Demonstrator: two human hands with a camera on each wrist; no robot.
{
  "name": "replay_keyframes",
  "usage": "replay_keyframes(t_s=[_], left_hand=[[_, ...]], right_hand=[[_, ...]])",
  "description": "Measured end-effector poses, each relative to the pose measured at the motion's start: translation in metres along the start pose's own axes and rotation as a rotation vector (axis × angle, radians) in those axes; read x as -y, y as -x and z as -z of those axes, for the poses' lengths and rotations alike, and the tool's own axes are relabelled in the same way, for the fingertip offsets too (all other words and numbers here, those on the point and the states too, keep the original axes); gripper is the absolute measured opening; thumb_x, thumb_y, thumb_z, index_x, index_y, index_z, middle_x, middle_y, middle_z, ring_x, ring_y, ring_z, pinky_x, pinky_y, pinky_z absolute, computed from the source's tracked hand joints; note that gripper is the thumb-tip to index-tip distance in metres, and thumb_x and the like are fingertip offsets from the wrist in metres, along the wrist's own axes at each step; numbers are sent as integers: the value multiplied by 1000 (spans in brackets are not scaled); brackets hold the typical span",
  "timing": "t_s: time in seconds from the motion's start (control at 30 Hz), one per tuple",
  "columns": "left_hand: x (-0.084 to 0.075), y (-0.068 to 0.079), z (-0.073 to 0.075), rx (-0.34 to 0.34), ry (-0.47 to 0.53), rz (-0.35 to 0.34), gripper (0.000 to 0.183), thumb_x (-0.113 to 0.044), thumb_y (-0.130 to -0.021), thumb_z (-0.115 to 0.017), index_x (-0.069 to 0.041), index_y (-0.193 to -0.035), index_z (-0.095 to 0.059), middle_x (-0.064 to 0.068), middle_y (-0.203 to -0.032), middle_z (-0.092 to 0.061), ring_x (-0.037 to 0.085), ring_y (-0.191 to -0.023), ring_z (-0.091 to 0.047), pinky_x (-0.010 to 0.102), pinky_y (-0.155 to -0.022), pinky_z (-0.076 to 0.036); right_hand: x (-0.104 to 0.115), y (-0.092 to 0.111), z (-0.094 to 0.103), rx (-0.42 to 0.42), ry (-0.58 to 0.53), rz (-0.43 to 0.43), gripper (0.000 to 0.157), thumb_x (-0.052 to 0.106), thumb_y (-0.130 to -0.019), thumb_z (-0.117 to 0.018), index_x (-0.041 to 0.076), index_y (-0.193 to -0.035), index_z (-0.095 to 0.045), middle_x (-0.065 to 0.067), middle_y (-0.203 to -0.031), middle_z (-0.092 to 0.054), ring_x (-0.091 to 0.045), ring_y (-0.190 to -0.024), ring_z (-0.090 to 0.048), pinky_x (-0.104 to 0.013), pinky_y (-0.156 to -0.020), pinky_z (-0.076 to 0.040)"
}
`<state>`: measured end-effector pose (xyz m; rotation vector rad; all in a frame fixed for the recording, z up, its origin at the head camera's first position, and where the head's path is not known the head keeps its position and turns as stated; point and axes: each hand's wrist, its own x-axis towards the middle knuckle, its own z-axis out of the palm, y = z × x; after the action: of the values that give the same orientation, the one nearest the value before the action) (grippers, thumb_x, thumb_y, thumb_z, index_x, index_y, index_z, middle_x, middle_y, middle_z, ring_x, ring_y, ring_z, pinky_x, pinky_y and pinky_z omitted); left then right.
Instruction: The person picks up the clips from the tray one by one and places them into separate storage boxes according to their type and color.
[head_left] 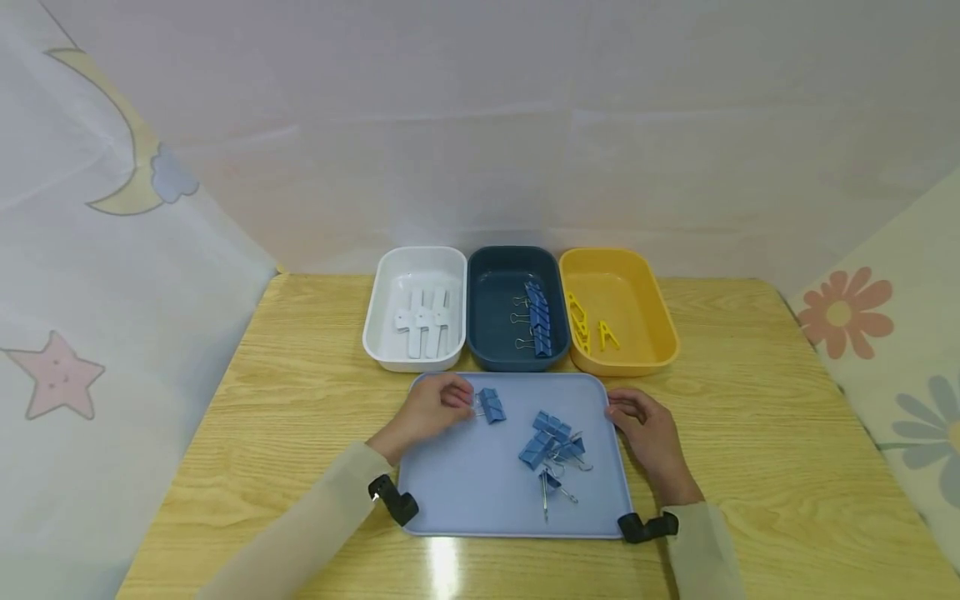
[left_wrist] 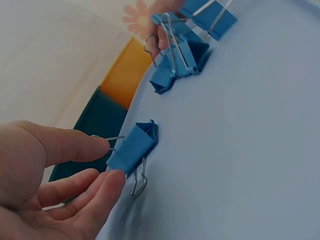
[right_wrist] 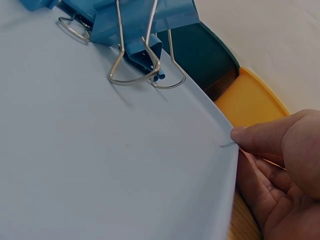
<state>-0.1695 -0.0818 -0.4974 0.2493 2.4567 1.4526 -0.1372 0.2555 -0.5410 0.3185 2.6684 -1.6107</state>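
My left hand is over the tray's far left part, thumb and fingertips parted at one end of a blue binder clip. In the left wrist view the thumb overlaps one wire handle of that clip, and a fingertip meets its lower corner; firm contact cannot be made out. At the light blue tray's far right corner, my right hand pinches the rim, thumb on top and fingers beneath. Several more blue binder clips lie in a loose pile right of the tray's middle, some with handles spread.
Behind the tray stand three bins in a row. White pieces lie in the white bin, a line of blue binder clips in the dark teal bin, and yellow clips in the yellow bin. Wooden tabletop surrounds them; a cloth wall rises behind.
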Motion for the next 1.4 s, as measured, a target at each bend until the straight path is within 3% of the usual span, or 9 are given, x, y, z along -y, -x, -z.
replay_keyframes(t_s=[0.13, 0.3, 0.5, 0.9, 1.4], left_hand=[[0, -1, -1, 44, 156, 82, 26, -7, -83, -72, -3, -108, -66, 9, -98, -71, 13, -83, -68, 27, -76, -59], [-3, -3, -4, 72, 336, 144, 25, -6, -89, -65, 4, -112, -64, 19, -104, -71, 22, -89, -71, 34, -82, -60], [-5, -3, -6, 95, 457, 197, 25, -3, -91, -62, 8, -113, -63, 23, -110, -68, 21, -91, -71, 35, -85, -59], [-4, -7, -10, 67, 469, 206, 20, -3, -92, -60, 5, -109, -65, 16, -108, -69, 14, -92, -69, 30, -87, -58], [-7, -11, -14, 41, 486, 183, 17, 3, -89, -61, 10, -105, -64, 23, -105, -69, 13, -87, -70, 33, -88, -58]], right_hand=[[0, 0, -1, -4, -3, 2, 29, 19, -94, -62, 8, -121, -62, -14, -117, -66, 7, -89, -56, -6, -77, -48], [0, 0, 0, -8, 21, 9, 29, 21, -95, -62, 9, -121, -63, -13, -117, -66, 7, -89, -56, -5, -77, -46], [2, 0, 1, 8, 52, -9, 30, 24, -96, -61, 12, -123, -62, -9, -118, -67, 3, -92, -57, -6, -79, -44], [0, -2, 1, 23, 39, -21, 30, 25, -95, -61, 14, -124, -61, -9, -118, -67, 2, -92, -58, -7, -79, -46], [-3, -1, 1, 14, 24, 4, 29, 22, -95, -62, 12, -122, -62, -9, -116, -68, 6, -89, -58, -7, -78, -47]])
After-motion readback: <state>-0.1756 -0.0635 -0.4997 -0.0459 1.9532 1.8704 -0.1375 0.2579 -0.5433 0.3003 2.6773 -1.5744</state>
